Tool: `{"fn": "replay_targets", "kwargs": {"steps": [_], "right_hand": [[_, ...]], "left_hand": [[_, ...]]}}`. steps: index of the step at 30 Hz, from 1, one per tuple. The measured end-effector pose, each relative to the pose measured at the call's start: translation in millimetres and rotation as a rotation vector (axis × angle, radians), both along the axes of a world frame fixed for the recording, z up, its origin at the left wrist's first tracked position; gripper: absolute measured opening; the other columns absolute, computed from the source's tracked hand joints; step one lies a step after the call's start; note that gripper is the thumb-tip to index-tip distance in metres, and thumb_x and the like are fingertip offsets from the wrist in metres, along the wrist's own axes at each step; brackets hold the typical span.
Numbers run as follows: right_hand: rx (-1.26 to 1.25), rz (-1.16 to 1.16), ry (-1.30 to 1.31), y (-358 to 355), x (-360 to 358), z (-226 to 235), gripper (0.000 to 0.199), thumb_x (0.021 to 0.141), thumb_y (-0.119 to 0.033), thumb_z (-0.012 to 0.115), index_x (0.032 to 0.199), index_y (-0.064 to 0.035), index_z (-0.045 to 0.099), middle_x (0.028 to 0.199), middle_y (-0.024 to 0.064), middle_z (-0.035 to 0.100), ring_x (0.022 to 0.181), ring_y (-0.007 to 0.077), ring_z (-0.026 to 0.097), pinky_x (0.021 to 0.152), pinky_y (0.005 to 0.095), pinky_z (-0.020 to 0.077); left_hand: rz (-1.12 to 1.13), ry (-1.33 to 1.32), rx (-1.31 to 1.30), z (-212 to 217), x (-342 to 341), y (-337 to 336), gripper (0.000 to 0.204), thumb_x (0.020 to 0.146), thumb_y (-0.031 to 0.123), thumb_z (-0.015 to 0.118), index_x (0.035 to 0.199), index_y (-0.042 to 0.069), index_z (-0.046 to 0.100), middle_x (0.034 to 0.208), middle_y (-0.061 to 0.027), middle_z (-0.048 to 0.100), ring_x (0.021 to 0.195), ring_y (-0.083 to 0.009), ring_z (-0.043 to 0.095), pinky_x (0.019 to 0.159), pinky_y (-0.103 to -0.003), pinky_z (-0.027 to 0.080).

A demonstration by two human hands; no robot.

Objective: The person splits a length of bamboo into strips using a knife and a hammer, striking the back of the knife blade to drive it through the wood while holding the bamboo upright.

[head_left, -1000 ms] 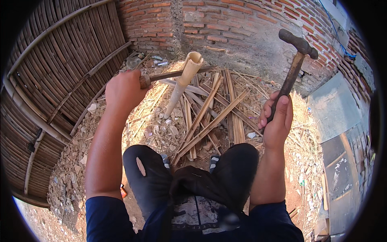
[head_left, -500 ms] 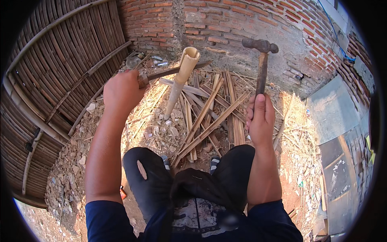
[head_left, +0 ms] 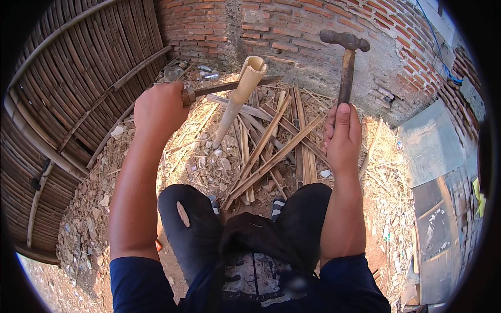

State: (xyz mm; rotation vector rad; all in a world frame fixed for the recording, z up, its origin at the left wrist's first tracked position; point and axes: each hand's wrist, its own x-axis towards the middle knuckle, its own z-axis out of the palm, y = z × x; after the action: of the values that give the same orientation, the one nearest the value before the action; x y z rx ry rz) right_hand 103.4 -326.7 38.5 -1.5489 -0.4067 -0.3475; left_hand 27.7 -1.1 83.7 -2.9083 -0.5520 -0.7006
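Note:
My left hand (head_left: 160, 109) is closed around the wooden handle of a machete (head_left: 216, 89). Its dark blade runs right across an upright bamboo piece (head_left: 235, 104), and the tip shows on the far side. Whether the blade sits in the bamboo's split or behind it, I cannot tell. The bamboo leans a little to the right; its hollow top is split open and its foot meets the ground. Off to the right, my right hand (head_left: 344, 133) grips the lower handle of a hammer (head_left: 346, 73), head upward, apart from the bamboo and the blade.
Split bamboo strips (head_left: 271, 164) lie crossed in a pile before my knees. Rubble and dry straw (head_left: 193, 151) cover the ground. A brick wall (head_left: 292, 31) stands at the back, a bamboo slat wall (head_left: 88, 68) on the left, and grey sheets (head_left: 436, 143) lean at the right.
The hammer has risen slightly and shifted right with my right hand. The bamboo's top and the machete blade have moved a little to the right. Both grips stay the same.

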Motion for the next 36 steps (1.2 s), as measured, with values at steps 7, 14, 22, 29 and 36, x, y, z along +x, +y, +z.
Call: {"fn": "replay_targets", "kwargs": {"steps": [7, 14, 22, 29, 36], "right_hand": [[-0.735, -0.128, -0.108, 20, 23, -38, 0.045, 0.109, -0.042, 0.047, 0.095, -0.0003, 0.053, 0.068, 0.0204, 0.06, 0.063, 0.0432, 0.062, 0.059, 0.046, 0.0454], [-0.201, -0.1, -0.113, 0, -1, 9, 0.046, 0.111, -0.044, 0.045, 0.097, -0.0016, 0.054, 0.069, 0.0071, 0.051, 0.061, 0.0172, 0.05, 0.059, 0.0366, 0.0418], [-0.82, -0.056, -0.036, 13, 20, -24, 0.048, 0.107, -0.049, 0.049, 0.102, -0.0019, 0.058, 0.069, 0.0172, 0.059, 0.063, 0.0325, 0.057, 0.063, 0.0447, 0.0461], [-0.186, -0.087, -0.051, 4, 1, 17, 0.045, 0.109, -0.044, 0.048, 0.101, -0.0008, 0.056, 0.066, 0.0151, 0.055, 0.06, 0.0296, 0.056, 0.061, 0.0428, 0.0457], [-0.745, -0.092, -0.084, 22, 22, -41, 0.042, 0.109, -0.042, 0.048, 0.099, -0.0017, 0.056, 0.067, 0.0222, 0.059, 0.06, 0.0424, 0.058, 0.058, 0.0482, 0.0452]], "left_hand": [[0.005, 0.027, 0.001, -2, -2, -5, 0.025, 0.088, 0.027, 0.068, 0.108, 0.011, 0.069, 0.09, -0.0157, 0.073, 0.088, -0.0364, 0.071, 0.077, -0.05, 0.058], [0.022, 0.036, -0.014, -1, -5, -4, 0.024, 0.088, 0.026, 0.068, 0.107, 0.011, 0.069, 0.089, -0.0153, 0.072, 0.087, -0.0369, 0.071, 0.077, -0.05, 0.058], [-0.027, -0.019, 0.006, -2, -5, -2, 0.017, 0.084, 0.022, 0.07, 0.095, 0.009, 0.071, 0.089, -0.0152, 0.074, 0.085, -0.0364, 0.073, 0.075, -0.049, 0.058], [-0.013, -0.014, 0.004, -3, -7, 1, 0.017, 0.083, 0.021, 0.069, 0.095, 0.009, 0.071, 0.089, -0.0154, 0.074, 0.086, -0.0367, 0.073, 0.075, -0.05, 0.058], [-0.013, -0.01, 0.013, -5, -4, 2, 0.021, 0.083, 0.021, 0.071, 0.101, 0.011, 0.069, 0.087, -0.0149, 0.072, 0.086, -0.0367, 0.071, 0.075, -0.05, 0.057]]}}
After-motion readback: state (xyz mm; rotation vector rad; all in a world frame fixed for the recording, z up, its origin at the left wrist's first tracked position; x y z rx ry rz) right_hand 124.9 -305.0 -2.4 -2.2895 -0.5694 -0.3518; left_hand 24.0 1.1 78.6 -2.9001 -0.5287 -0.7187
